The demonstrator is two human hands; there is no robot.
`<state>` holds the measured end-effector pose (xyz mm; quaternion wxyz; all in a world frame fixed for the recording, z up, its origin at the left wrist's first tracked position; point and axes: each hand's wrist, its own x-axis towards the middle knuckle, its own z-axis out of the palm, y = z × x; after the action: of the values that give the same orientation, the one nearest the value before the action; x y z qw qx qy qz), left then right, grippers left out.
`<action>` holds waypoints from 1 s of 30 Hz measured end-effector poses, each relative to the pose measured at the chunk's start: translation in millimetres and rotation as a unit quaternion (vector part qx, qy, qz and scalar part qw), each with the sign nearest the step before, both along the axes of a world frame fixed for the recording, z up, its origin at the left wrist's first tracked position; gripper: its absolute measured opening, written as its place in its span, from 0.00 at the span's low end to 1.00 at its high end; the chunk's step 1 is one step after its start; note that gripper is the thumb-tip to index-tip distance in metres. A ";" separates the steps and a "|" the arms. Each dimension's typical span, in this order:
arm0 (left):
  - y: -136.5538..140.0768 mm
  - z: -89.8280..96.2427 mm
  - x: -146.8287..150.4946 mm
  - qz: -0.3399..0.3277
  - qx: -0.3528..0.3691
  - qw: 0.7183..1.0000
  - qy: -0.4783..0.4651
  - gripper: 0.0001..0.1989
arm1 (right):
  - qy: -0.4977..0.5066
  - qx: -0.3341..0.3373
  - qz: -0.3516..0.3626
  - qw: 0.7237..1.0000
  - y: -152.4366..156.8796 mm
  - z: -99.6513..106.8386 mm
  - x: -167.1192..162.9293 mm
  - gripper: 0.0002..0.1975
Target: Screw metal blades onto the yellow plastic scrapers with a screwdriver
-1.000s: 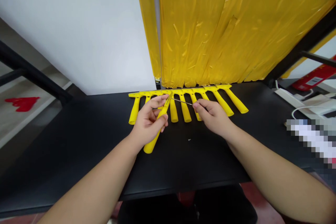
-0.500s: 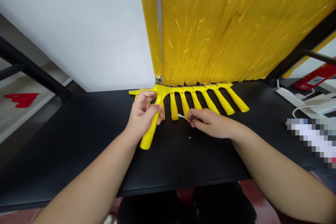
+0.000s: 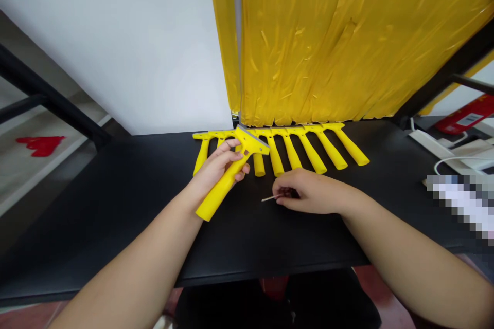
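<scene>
My left hand (image 3: 222,164) is closed around a yellow scraper (image 3: 221,190), its wide head tilted up to the right and its round handle pointing down toward my wrist. My right hand (image 3: 304,190) is pinched on a thin pale stick (image 3: 270,198), whose tip sticks out to the left above the black tabletop. Behind both hands, several more yellow scrapers (image 3: 293,151) lie side by side in a row, heads to the back and handles toward me. Some of them are partly hidden by my left hand and the held scraper.
A white panel (image 3: 154,51) and yellow plastic sheeting (image 3: 309,46) rise behind the black table (image 3: 116,205). On the right are a white power strip (image 3: 436,146), a cable and a red package (image 3: 465,115). Black metal frame bars (image 3: 69,113) flank both sides.
The scraper in my left hand has turned, its head swinging to the right and its broad face showing more. My right hand has dropped slightly toward me, with the stick still in its fingers.
</scene>
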<state>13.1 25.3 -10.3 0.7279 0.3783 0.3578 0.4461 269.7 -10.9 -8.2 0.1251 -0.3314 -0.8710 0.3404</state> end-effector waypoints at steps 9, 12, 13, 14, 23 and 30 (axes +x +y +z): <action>-11.6 -5.9 4.6 -0.239 -0.021 0.963 0.123 0.25 | 0.258 0.102 -0.161 0.947 11.4 -8.8 -1.7 0.03; -14.1 -7.1 6.7 -0.241 -0.008 0.962 0.126 0.24 | 0.266 0.100 -0.162 0.945 13.1 -11.9 -6.0 0.01; -14.9 -7.3 7.4 -0.240 -0.002 0.963 0.122 0.23 | 0.264 0.097 -0.166 0.945 13.3 -12.4 -6.8 0.01; -15.6 -7.3 8.2 -0.238 0.006 0.964 0.119 0.23 | 0.261 0.094 -0.171 0.945 13.3 -12.8 -7.2 0.01; -21.3 -5.2 15.8 -0.208 0.070 0.970 0.101 0.18 | 0.264 0.057 -0.193 0.943 12.2 -13.8 -8.1 0.05; -25.2 -1.5 15.9 -0.214 0.067 0.970 0.095 0.17 | 0.306 -0.078 -0.221 0.923 17.8 -17.6 -6.6 0.23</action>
<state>29.0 0.2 -11.8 0.7423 0.5344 0.3055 0.2648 263.1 6.9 -25.8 0.4318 -0.4033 -0.6658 0.4556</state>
